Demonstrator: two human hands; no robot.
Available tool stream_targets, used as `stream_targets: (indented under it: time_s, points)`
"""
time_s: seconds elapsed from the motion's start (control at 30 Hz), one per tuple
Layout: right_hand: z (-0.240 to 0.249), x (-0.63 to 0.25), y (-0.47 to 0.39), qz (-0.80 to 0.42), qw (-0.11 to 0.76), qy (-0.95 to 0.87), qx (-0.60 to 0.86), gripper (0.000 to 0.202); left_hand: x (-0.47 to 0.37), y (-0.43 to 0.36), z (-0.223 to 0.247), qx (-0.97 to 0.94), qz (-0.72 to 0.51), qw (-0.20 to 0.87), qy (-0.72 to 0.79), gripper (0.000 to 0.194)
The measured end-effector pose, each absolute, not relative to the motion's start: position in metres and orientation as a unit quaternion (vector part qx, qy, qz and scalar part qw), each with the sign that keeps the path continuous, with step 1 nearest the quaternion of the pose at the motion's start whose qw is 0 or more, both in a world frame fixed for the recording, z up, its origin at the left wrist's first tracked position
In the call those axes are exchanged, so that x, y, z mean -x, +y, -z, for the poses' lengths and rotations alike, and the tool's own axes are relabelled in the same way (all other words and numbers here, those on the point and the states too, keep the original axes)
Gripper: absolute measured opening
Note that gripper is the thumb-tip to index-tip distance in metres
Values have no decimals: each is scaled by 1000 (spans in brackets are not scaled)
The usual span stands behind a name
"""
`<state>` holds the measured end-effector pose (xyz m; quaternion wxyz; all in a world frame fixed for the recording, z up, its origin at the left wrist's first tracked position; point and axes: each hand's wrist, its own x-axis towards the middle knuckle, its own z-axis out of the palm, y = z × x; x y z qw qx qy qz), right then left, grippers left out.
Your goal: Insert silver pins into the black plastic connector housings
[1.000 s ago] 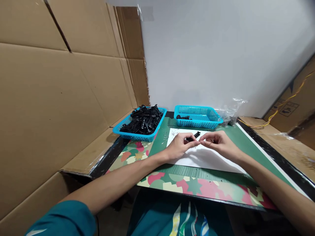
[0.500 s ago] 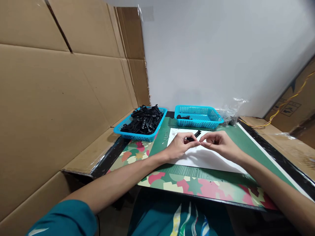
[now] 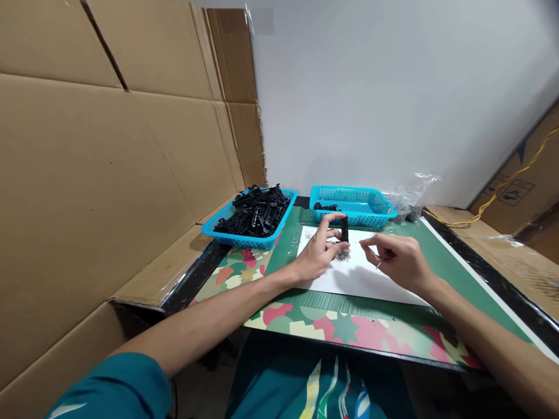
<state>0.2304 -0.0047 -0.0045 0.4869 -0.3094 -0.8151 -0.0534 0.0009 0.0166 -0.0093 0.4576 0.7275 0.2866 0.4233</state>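
A small black plastic part (image 3: 345, 229) stands upright between the thumb and fingers of my left hand (image 3: 318, 250), above a white sheet (image 3: 323, 284). Just right of it is my right hand (image 3: 399, 259), its fingers closed around something thin and light-coloured (image 3: 378, 265) that is too small to identify. The two hands are apart. On the sheet, behind and below the black part, lies a pile of tiny metallic pieces (image 3: 344, 255). More tiny pieces are scattered near the sheet's upper left corner.
A blue basket (image 3: 257, 242) heaped with black parts stands at the left. Another blue basket (image 3: 379, 221), holding a few black parts, is at the back. Beside it are clear plastic bags (image 3: 408, 206). Cardboard (image 3: 109, 174) rises on the left, and a wall stands behind.
My left hand has turned the black part upright and raised it slightly. My right hand has drawn back to the right, away from my left fingers. The metallic pile is now more visible.
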Motion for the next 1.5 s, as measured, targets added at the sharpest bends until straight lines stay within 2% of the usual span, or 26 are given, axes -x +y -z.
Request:
stream_targets:
  time_s: [0.07, 0.13, 0.3, 0.53, 0.8, 1.0, 1.27, 1.5]
  points:
    - [8, -228, -4, 93, 479, -825, 286, 17, -2, 16, 10, -724, -426, 467, 278, 75]
    - [10, -227, -3, 110, 474, -831, 271, 18, -2, 15, 9, -734, -421, 457, 275, 76]
    - [9, -229, -3, 147, 462, -838, 251, 19, -2, 13, 5, -767, -403, 410, 285, 51]
    - [6, -229, -6, 169, 443, -849, 234, 21, -5, 15, 9, -763, -404, 423, 274, 28]
    - [7, -232, -5, 203, 407, -862, 224, 19, -3, 17, 11, -779, -390, 395, 292, 36]
    - [3, -235, -6, 245, 381, -872, 187, 20, -3, 16, 8, -797, -385, 354, 303, 33]
    - [5, -235, -4, 302, 362, -866, 166, 17, -3, 16, 8, -791, -392, 364, 296, 31]
    - [7, -235, -3, 295, 355, -868, 183, 17, -3, 15, 5, -792, -385, 370, 298, 33]
